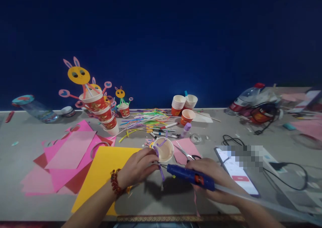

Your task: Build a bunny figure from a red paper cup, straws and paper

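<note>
Pinching a purple pipe cleaner between thumb and fingers, the person's left hand is working above the gray table, beside the near left rim of a paper cup; whether it is also touching the cup cannot be told. The right hand is grasping a blue hot glue gun, its tip pointing left, close to the pipe cleaner. Yellow paper is lying beneath the left hand, scissors are resting on pink paper, and a smartphone is lying beside the right hand.
</note>
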Motion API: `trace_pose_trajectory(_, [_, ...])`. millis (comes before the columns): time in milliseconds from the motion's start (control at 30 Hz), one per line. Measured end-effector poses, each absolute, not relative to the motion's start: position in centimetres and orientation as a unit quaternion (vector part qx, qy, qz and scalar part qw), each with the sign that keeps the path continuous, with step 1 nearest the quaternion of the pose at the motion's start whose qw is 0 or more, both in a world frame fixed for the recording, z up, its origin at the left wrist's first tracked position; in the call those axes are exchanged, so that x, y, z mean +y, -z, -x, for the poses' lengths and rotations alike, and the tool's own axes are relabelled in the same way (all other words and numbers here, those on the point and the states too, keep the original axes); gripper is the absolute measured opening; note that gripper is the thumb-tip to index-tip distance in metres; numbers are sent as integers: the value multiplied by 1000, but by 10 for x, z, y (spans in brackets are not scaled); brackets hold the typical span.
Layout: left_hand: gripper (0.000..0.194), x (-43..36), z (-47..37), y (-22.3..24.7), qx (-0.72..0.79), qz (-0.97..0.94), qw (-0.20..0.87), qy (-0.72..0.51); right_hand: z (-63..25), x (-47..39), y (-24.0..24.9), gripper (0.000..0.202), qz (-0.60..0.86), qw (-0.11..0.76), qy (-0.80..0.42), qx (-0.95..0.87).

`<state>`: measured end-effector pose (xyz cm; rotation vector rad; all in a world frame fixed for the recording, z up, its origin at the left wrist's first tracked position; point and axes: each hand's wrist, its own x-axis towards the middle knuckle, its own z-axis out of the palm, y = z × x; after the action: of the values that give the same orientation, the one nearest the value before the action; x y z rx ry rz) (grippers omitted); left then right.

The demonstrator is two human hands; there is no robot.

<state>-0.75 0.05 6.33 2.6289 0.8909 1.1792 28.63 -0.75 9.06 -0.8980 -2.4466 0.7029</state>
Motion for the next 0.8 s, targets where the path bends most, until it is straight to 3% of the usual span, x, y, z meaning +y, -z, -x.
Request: trace_pose_trajectory(800, [19,1,7,-62,291,-874,-22,-389,-278,-5,-99,39,330,186,-222,-898])
